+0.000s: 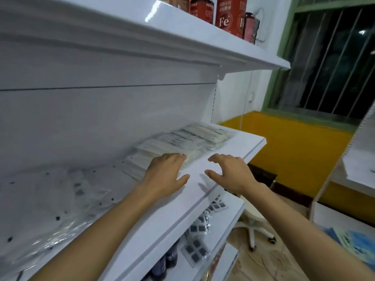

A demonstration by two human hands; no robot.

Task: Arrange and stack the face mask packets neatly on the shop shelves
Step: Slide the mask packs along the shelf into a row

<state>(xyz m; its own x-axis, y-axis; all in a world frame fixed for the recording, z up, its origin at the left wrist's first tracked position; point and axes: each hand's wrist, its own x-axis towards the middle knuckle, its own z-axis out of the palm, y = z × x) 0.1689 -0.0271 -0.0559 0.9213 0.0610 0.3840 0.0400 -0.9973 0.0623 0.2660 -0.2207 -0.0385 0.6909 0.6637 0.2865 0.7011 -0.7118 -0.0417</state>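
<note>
Packets: pale, clear-wrapped face mask packets (182, 140) lie in an overlapping row just beyond both hands, apparently for squaring up.
Left hand (167, 171): released, fingers flat, touching the nearest packet's edge.
Right hand (229, 171): loosely spread, grasping nothing, over the white shelf (233, 147).

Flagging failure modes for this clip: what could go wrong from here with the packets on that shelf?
1. The left hand rests flat on the near end of the mask packets; a push could fan out the overlapping row.
2. The right hand hovers open near the shelf front edge; packets pulled forward might slide off.
3. Motion blur hides how well the packets line up.
</note>
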